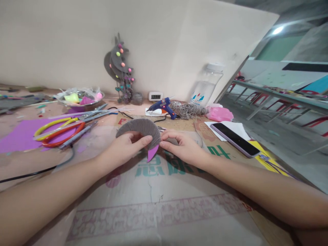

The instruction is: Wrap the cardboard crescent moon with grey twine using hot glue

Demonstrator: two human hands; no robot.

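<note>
A crescent shape (143, 129) wound with grey yarn is held in my left hand (128, 145), the thumb lying across its front. Its lower tip (153, 152) shows bare purple. At the crescent's right edge, close to the bare tip, the thumb and fingers of my right hand (180, 145) are pinched together on grey yarn, mostly hidden by the fingers. A thin strand (197, 131) runs down from the tangled grey yarn (191, 111) at the back and passes behind my right hand.
Printed cardboard (153, 188) covers the table's front. A blue glue gun (164, 107), small clock (155, 96) and water bottle (206, 85) stand behind. Scissors (60, 131) and purple sheets (15, 136) lie left, a phone (234, 139) right. A decorated crescent hanging (119, 65) leans on the wall.
</note>
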